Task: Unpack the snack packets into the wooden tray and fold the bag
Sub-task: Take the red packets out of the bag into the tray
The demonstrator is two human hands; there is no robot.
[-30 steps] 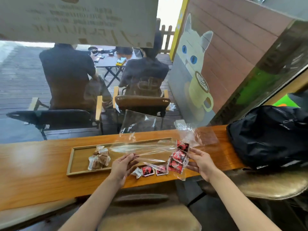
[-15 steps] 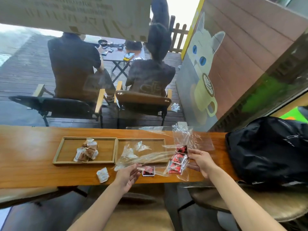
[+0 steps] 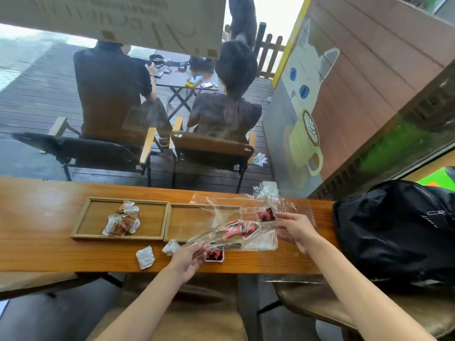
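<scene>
1. Wooden tray (image 3: 167, 219), the landmark, lies on the long wooden counter (image 3: 49, 252) and has two compartments side by side.
2. Its left compartment holds a small heap of brown-and-white snack packets (image 3: 122, 221).
3. Over its right compartment, and spilling off its right end, a clear plastic bag (image 3: 246, 217) is stretched between both hands, with red-and-black packets (image 3: 242, 230) inside.
4. Left hand (image 3: 189, 259), at the tray's near right corner, pinches the bag's twisted end between curled fingers.
5. Right hand (image 3: 294, 230), past the tray's right end, grips the bag's other end, fingers partly curled round the film.
6. Just in front of the tray, on the counter, lie two white packets (image 3: 145, 257) and one red-and-black packet (image 3: 214, 255).
7. Well to the tray's right sits a black backpack (image 3: 394, 230).
</scene>
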